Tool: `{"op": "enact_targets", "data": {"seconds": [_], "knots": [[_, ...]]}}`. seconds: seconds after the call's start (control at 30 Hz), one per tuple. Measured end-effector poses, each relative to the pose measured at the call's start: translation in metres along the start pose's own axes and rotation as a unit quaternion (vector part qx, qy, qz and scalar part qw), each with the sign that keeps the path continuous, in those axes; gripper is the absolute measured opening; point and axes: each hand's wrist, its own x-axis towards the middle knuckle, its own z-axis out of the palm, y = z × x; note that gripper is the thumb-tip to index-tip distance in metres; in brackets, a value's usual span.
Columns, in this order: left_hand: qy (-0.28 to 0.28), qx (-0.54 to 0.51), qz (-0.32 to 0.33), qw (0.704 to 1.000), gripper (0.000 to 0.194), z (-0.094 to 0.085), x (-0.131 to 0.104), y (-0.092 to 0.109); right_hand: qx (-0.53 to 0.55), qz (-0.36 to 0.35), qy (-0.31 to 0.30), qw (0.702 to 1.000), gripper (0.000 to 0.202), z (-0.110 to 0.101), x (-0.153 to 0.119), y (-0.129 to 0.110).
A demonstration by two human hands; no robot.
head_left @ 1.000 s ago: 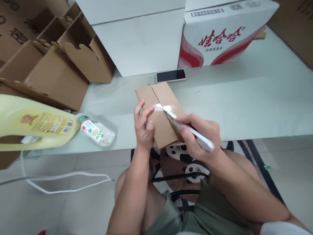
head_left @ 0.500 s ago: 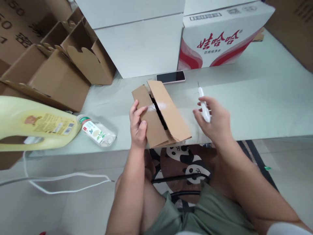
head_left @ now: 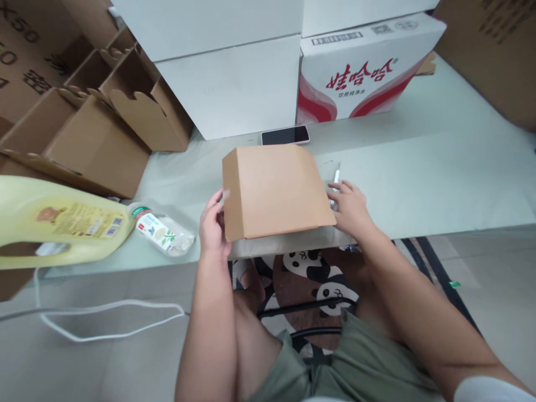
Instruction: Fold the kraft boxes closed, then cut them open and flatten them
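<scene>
A brown cardboard box (head_left: 278, 190) is tilted up at the table's front edge, a broad plain panel facing me and a narrow flap folded back along its left side. My left hand (head_left: 213, 226) grips that left side, with the fingertips behind the cardboard. At the box's right edge is my right hand (head_left: 349, 206), its fingers curled around a slim white-handled tool with a thin metal tip (head_left: 336, 177). Those fingers also seem to touch the cardboard. Most of the tool's handle is hidden behind them, and the inside of the box cannot be seen.
Behind the box lies a phone (head_left: 285, 135), in front of white cartons (head_left: 234, 89) and a red-and-white carton (head_left: 364, 84). To the left are a clear bottle (head_left: 163, 230), a large yellow jug (head_left: 62, 220) and open cardboard boxes (head_left: 100, 145). A white cable (head_left: 113, 304) hangs below the table (head_left: 419, 184).
The box has turned so that its taped seam is out of sight and a broad panel shows. My right hand has come left to the box's edge with the white tool.
</scene>
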Motion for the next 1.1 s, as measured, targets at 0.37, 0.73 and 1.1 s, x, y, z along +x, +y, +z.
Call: {"op": "enact_targets", "data": {"seconds": [0.37, 0.73, 1.1], "knots": [[-0.065, 0.003, -0.037, 0.997, 0.050, -0.001, -0.002, 0.009, 0.391, -0.114, -0.077, 0.910, 0.079, -0.010, -0.015, -0.013], [-0.115, -0.029, -0.008, 0.993, 0.070, -0.004, -0.004, 0.001, 0.379, 0.002, 0.091, 0.921, 0.027, 0.005, -0.009, -0.022], [-0.073, 0.077, 0.082, 0.991, 0.066, -0.002, -0.006, 0.000, 0.411, 0.034, 0.118, 0.903, 0.044, 0.006, -0.008, -0.022]]}}
